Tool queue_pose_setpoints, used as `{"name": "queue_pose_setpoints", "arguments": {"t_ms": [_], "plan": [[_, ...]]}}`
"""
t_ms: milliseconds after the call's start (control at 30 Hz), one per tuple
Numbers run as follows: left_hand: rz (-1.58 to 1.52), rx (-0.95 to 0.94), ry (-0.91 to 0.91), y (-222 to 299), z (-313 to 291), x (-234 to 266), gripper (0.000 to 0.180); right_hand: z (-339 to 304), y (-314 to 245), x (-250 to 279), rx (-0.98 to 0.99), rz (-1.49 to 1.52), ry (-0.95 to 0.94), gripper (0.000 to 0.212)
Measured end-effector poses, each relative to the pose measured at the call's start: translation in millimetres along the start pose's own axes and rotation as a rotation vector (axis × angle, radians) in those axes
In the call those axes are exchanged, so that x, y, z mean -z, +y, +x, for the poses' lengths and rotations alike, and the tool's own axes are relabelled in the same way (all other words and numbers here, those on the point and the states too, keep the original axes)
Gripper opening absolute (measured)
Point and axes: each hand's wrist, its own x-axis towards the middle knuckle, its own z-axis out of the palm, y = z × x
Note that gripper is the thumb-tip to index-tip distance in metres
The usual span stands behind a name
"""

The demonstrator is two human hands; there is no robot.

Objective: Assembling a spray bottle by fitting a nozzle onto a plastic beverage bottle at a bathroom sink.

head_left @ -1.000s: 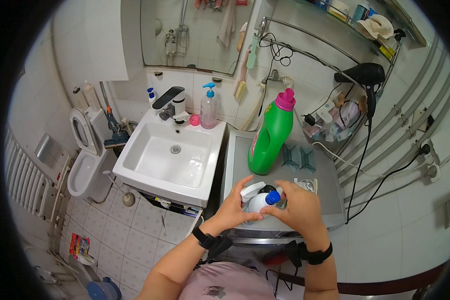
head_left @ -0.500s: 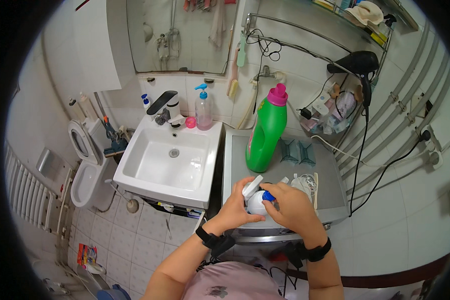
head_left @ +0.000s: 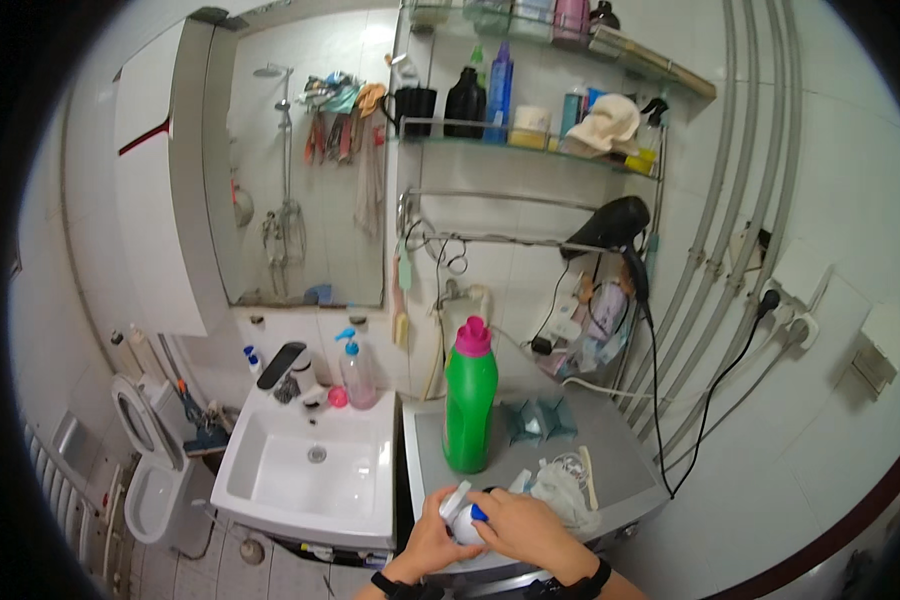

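Both hands are at the front edge of the grey washing machine top. My left hand is wrapped round a small white rounded container, which has a white piece sticking up. A blue knob-like part shows on the container, and my right hand has its fingers closed on it. My fingers hide much of the container, so its exact kind is unclear. Just beyond stands a green detergent bottle with a pink cap. Beside my right hand lies a crumpled whitish bag.
A white sink with a tap adjoins the machine on the left. Two teal translucent holders sit behind the bag. A hair dryer hangs from the rack, its black cord dangling at the right. Glass shelves carry several bottles.
The view has tilted up, so more of the shelves and mirror shows and the hands appear lower. My grip on the white container looks much the same.
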Motion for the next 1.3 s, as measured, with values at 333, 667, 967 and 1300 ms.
{"name": "queue_pose_setpoints", "arguments": {"t_ms": [333,667,967,1300], "plan": [[0.066,-0.043,-0.009,29.2,5.6,0.9,0.097,-6.3,-9.9,-4.4,-0.251,0.165,-0.017,0.044],[0.025,0.047,0.041,54.4,-10.2,4.4,0.097,-11.7,-23.6,-10.1,-0.267,0.188,0.111,0.027],[-0.028,0.008,0.01,39.5,-2.2,12.2,0.095,-6.9,-29.8,-25.9,-0.32,0.21,0.257,0.029],[0.016,-0.028,0.031,22.8,4.5,29.3,0.109,-5.4,-39.4,-2.6,-0.508,0.34,0.03,0.068]]}}
